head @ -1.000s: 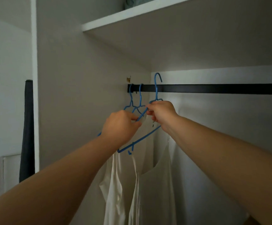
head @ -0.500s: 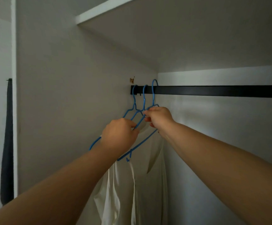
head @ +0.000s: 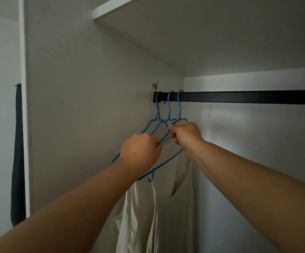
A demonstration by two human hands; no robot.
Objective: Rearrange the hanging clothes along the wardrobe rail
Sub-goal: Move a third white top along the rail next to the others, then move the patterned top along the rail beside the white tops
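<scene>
3 blue wire hangers [head: 169,114] w/ thin cream tops [head: 168,207] hook the rail [head: 239,97] at its 9 o'clock end. Left hand [head: 140,150] & right hand [head: 185,133] each pinch a hanger shoulder. Prob. light, springy wire, slippery fabric: hold near the neck.

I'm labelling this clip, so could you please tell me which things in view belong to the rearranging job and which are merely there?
Part of the job:
- black rail
- three blue hangers
- cream garments
- left hand
- right hand

Just there:
- dark cloth hanging outside the wardrobe
- white shelf above
- small brass fitting
</scene>
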